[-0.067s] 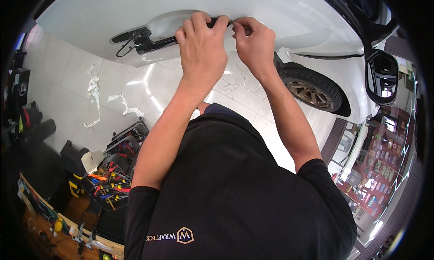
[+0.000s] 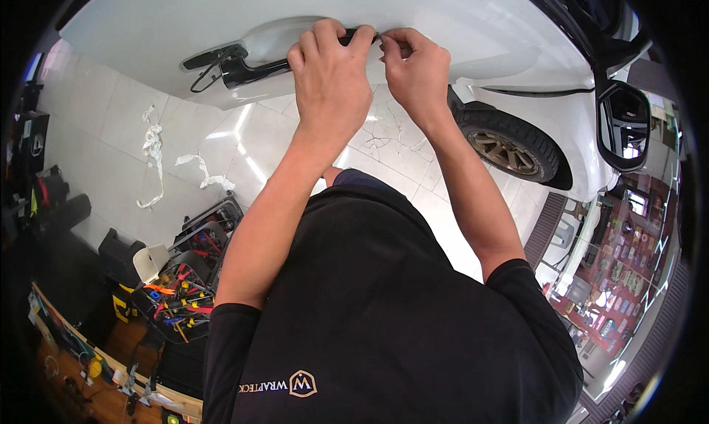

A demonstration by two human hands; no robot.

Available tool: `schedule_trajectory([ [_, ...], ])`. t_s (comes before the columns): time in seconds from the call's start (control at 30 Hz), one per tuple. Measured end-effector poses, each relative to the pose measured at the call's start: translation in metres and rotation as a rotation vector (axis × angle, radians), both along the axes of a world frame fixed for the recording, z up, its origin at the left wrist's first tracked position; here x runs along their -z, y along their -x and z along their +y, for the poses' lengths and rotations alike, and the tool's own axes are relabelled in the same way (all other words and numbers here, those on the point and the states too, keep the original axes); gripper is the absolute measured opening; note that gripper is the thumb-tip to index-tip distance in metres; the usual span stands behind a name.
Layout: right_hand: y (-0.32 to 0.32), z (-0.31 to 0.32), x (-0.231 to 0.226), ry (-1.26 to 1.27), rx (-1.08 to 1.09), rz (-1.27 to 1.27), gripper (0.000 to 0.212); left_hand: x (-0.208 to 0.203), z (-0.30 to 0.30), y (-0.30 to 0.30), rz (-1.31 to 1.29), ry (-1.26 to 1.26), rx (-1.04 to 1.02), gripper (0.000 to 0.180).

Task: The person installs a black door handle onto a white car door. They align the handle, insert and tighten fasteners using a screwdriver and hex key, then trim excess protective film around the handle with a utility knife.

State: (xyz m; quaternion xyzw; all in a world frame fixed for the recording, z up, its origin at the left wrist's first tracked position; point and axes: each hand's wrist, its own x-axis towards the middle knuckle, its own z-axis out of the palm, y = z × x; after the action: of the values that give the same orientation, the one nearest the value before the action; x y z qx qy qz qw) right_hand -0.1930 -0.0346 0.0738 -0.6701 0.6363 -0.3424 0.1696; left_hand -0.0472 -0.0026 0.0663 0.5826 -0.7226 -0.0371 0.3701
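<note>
A glossy black door handle (image 2: 255, 73) stands partly off the white car door (image 2: 473, 18). Its left end hangs away from a dark mount (image 2: 210, 59), where a thin black cable (image 2: 204, 83) loops out. My left hand (image 2: 332, 73) is closed over the handle's right part, fingers bent round it and hiding much of it. At the handle's right tip, my right hand (image 2: 417, 64) pinches with thumb and forefinger close to the door. Whatever lies in that pinch is too small to make out.
A wheel (image 2: 509, 145) and a side mirror (image 2: 624, 125) are to the right. Crumpled white strips (image 2: 153, 154) lie on the tiled floor (image 2: 103, 99). At lower left sits an open tool bag (image 2: 181, 298) full of tools, beside a wooden-edged bench (image 2: 103, 365).
</note>
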Motion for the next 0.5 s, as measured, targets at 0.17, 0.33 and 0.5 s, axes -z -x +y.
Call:
schedule_trajectory([
  [0.17, -0.010, -0.005, 0.004, 0.151, 0.036, 0.058, 0.014, 0.000, -0.004, 0.000, 0.018, -0.060, 0.002, 0.056],
  [0.33, -0.016, -0.006, 0.011, 0.249, 0.057, 0.085, 0.014, 0.003, -0.005, -0.001, 0.014, -0.050, 0.002, 0.055],
  [0.5, -0.020, -0.004, 0.012, 0.242, 0.117, -0.115, 0.014, 0.004, -0.006, -0.001, 0.011, 0.039, -0.007, 0.038],
])
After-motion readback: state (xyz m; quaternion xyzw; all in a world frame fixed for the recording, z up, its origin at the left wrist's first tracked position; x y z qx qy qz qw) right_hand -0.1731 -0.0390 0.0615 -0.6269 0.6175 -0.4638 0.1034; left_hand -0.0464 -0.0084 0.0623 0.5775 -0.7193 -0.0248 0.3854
